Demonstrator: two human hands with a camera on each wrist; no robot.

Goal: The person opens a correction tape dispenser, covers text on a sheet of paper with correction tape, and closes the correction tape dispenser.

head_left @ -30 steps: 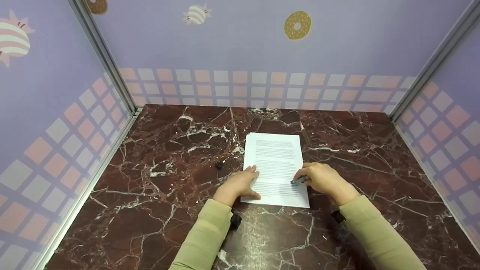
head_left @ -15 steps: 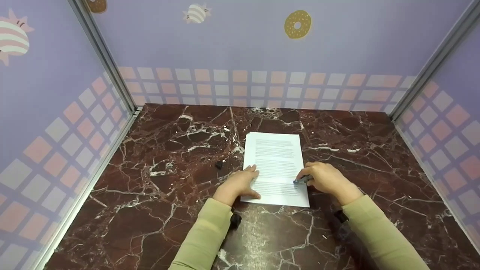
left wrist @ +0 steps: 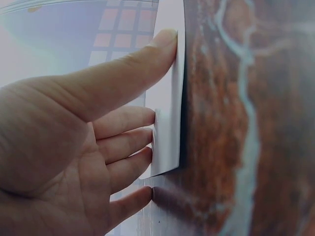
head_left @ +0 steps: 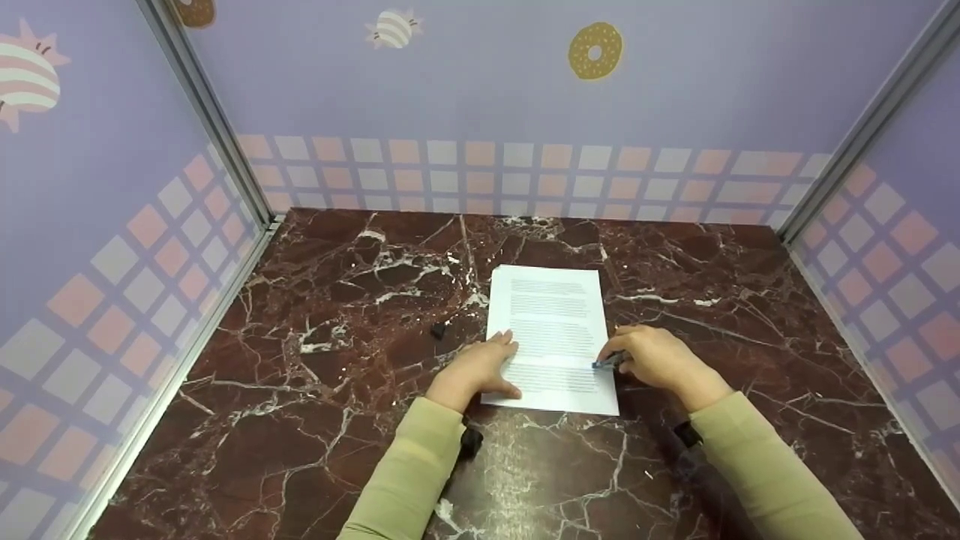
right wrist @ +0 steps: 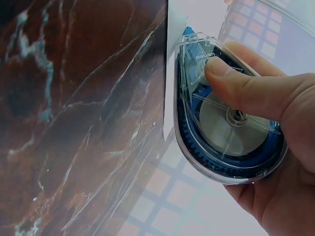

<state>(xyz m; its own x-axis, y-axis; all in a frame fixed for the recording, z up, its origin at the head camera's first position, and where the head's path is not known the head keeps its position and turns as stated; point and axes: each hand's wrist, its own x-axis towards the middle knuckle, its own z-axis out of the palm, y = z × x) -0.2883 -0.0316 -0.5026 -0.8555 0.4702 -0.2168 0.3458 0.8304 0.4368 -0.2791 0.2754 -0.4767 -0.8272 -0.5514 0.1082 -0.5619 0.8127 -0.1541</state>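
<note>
Person's two bare hands at work on a dark red marble tabletop [head_left: 315,442], seen from above. Printed white paper [head_left: 551,300] lies upright to the viewer, approx. mid-table, w/ a second edge peeking out at its top L corner. L hand [head_left: 472,367] rests on the paper's lower L edge: fingers straight & spread, thumb laid flat on the sheet, gripping nothing. R hand [head_left: 660,360] pinches a clear-and-blue tape dispenser [right wrist: 231,128] btwn thumb & fingers, thumb on its side. Dispenser's blue tip [head_left: 598,365] is at the lower R part of the print, level w/ a blank white band (can't tell for sure if tip & sheet touch). Small black lump [head_left: 438,330] sits L of the paper, amid white crumbs. Lilac walls [head_left: 480,90] w/ pink & white squares stand behind & at both sides.
</note>
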